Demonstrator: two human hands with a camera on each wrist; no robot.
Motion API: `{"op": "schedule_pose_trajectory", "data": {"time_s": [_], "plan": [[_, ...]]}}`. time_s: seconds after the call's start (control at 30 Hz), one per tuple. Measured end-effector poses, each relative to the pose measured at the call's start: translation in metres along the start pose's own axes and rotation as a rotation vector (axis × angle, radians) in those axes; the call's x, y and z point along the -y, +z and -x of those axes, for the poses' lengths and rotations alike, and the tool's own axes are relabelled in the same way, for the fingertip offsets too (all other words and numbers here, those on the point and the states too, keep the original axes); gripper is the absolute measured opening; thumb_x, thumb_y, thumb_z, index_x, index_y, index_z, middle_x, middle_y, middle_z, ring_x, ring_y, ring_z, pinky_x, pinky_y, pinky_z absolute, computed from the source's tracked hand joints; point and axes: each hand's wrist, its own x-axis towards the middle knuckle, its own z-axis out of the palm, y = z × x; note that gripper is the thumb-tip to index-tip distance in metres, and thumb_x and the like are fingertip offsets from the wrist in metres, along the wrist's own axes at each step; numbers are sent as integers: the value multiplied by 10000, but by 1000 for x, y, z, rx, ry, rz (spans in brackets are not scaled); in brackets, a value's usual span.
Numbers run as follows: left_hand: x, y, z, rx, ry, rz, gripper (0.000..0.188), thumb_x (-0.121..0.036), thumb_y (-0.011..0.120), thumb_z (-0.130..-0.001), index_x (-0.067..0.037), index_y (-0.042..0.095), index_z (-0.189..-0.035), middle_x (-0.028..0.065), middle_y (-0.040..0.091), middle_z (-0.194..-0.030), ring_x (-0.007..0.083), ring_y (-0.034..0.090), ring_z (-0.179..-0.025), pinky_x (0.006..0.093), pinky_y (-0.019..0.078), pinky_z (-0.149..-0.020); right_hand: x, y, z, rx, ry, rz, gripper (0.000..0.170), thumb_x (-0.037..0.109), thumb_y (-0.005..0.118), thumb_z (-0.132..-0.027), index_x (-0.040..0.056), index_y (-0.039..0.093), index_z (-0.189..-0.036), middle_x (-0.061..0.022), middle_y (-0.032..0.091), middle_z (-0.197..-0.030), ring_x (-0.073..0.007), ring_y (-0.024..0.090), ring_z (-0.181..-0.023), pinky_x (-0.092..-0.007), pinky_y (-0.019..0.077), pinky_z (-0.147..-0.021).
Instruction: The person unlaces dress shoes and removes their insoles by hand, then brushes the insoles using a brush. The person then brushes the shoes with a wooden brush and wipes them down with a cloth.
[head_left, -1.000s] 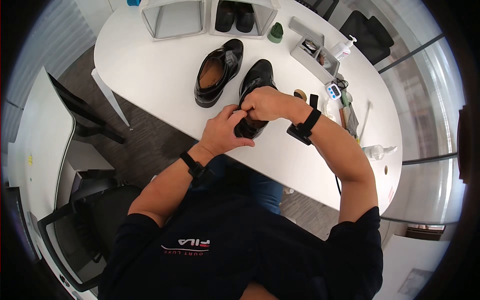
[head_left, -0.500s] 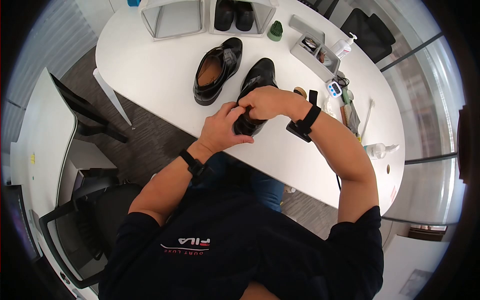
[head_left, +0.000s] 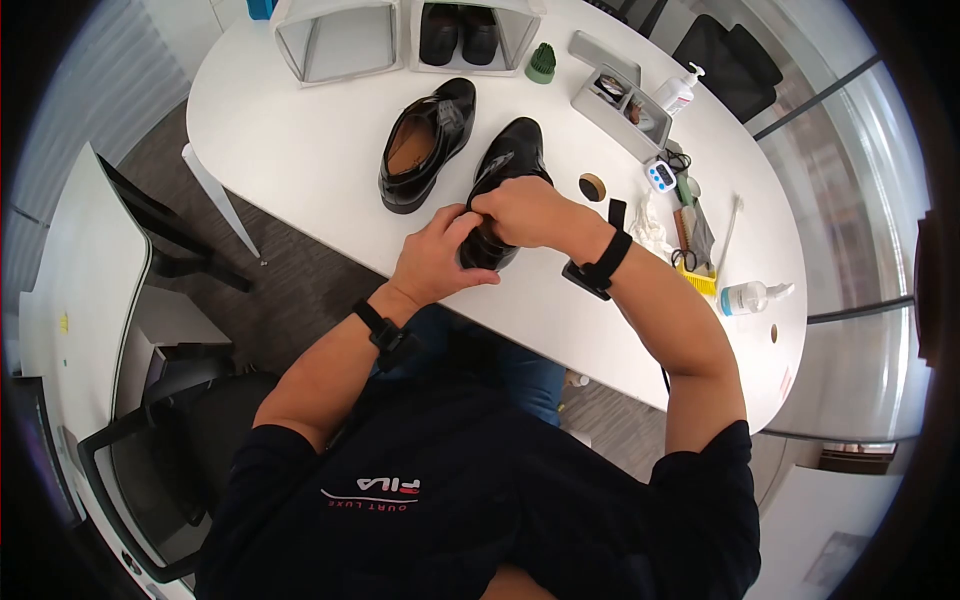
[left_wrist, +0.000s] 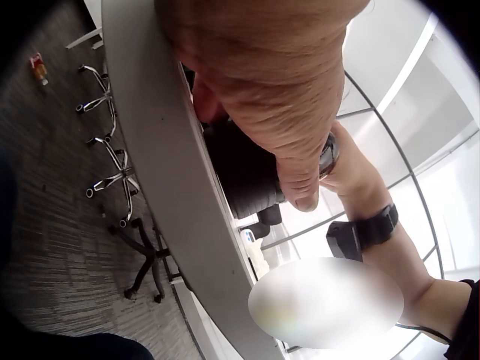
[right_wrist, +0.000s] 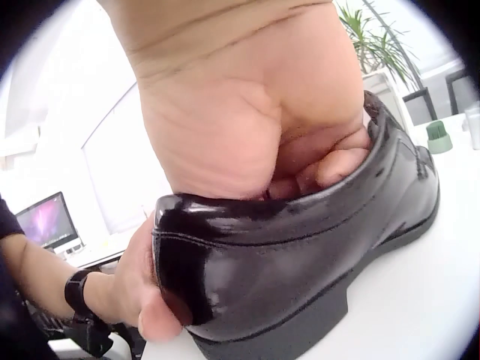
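A glossy black leather shoe [head_left: 515,145] stands on the white table, toe pointing away from me. Around its heel my left hand [head_left: 430,262] grips, thumb on the near side and fingers at the collar. My right hand [head_left: 530,212] reaches into the shoe's opening. In the right wrist view its fingers [right_wrist: 341,166] are curled just inside the collar; the tips are hidden, and I cannot tell whether anything besides the shoe is held. The matching shoe [head_left: 455,108], with a tan insole, sits to the left.
Two clear-fronted boxes [head_left: 340,78] stand at the back, one holding dark shoes [head_left: 460,35]. To the right are a green brush [head_left: 540,63], a grey divided case [head_left: 622,110], a timer [head_left: 660,176], a crumpled white cloth [head_left: 650,225], a yellow-bristled brush [head_left: 697,278] and a spray bottle [head_left: 744,297].
Both hands keep their places on the shoe. The head view has shifted slightly, and a round brown-and-black object and the yellow brush now show clear of the right arm.
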Motion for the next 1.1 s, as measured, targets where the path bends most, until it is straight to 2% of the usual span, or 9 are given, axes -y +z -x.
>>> {"op": "schedule_pose_trajectory", "data": {"time_s": [0.1, 0.2, 0.3, 0.43, 0.73, 0.8, 0.93, 1.03, 1.1], "plan": [[-1, -1, 0, -19, -23, 30, 890, -509, 967, -625, -100, 596, -1322, 133, 621, -1312, 354, 705, -1007, 408, 608, -823, 0, -4, -12, 38, -100, 145, 109, 142, 725, -782, 85, 725, -875, -147, 706, -724, -400, 699, -702, -484, 548, -661], [-2, -3, 0, 17, -81, 57, 891, -516, 964, -630, -96, 597, -1324, 134, 622, -1321, 349, 709, -1000, 410, 606, -833, 4, -15, -19, 86, -147, 227, 119, 144, 726, -774, 84, 733, -877, -144, 714, -727, -388, 716, -737, -475, 558, -682], [-1, 0, 1, 11, -60, 17, 860, -566, 921, -658, -143, 592, -1331, 96, 627, -1337, 338, 716, -1035, 414, 611, -837, 5, -27, -18, 150, -124, 204, 97, 145, 730, -772, 87, 731, -849, -136, 721, -747, -383, 717, -768, -479, 550, -683], [-3, 0, 0, 35, -43, 10, 878, -549, 941, -653, -101, 596, -1325, 135, 622, -1347, 360, 708, -1038, 417, 605, -853, -2, -30, -14, 201, -80, 94, 81, 140, 732, -773, 91, 726, -838, -121, 731, -788, -377, 716, -792, -485, 543, -685], [0, 3, 1, 10, -10, -16, 867, -576, 922, -657, -111, 596, -1313, 133, 628, -1333, 364, 703, -1064, 423, 608, -852, -11, 2, 4, -113, -195, 198, 54, 152, 711, -806, 101, 729, -812, -97, 689, -836, -320, 718, -786, -438, 565, -694], [0, 3, 0, -13, 11, -44, 851, -578, 908, -653, -157, 594, -1322, 93, 633, -1327, 334, 723, -992, 419, 620, -804, -9, -8, 9, -209, -294, 197, 46, 129, 702, -793, 84, 708, -800, -88, 653, -830, -313, 704, -781, -447, 565, -696], [-1, 1, 1, 20, -28, -33, 862, -581, 916, -659, -113, 597, -1309, 134, 628, -1336, 363, 709, -1035, 421, 611, -834, -24, -17, 17, -306, -354, 126, 56, 82, 680, -803, 53, 694, -849, -82, 709, -941, -305, 702, -763, -411, 580, -704], [0, 1, 0, 0, 6, -33, 860, -579, 916, -663, -113, 599, -1312, 137, 627, -1342, 364, 711, -1026, 419, 610, -832, -30, -22, 22, -295, -237, -26, 115, 40, 639, -803, 41, 707, -896, -84, 738, -953, -291, 712, -780, -388, 586, -710], [-1, 1, 0, 13, 7, -18, 859, -582, 909, -674, -112, 598, -1322, 140, 626, -1344, 363, 713, -1017, 415, 609, -827, -34, -27, 20, -213, -57, -294, 175, 29, 624, -812, 35, 727, -954, -103, 751, -935, -295, 716, -785, -372, 583, -709]]}}
